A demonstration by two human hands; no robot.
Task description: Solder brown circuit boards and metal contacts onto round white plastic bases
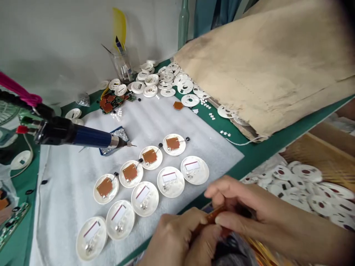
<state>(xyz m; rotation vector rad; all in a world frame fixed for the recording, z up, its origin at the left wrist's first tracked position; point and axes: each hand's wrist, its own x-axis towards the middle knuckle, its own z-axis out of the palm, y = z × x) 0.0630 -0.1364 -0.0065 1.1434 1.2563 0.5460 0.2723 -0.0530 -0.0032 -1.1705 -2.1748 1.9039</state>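
Note:
Near the front edge of the table, my left hand (177, 236) and my right hand (246, 210) come together, fingers closed on an orange-brown circuit board (214, 215). Much of that board is hidden by the fingers. Below my hands are a dark plastic bag (235, 249) and orange strips, partly cut off by the frame. On the white foam sheet (63, 184) stand two rows of round white cases. In the back row, cases such as this one (97, 195) hold brown boards (104, 187) with wired black parts. The front-row cases (83, 251) show small display panels (192, 165).
A hanging blue electric screwdriver (91, 136) points over a blue tray of screws (120, 133). White cases (151, 79) and loose boards (109, 103) pile at the back. A large brown paper sack (263, 66) lies right, above a heap of white discs (299, 188).

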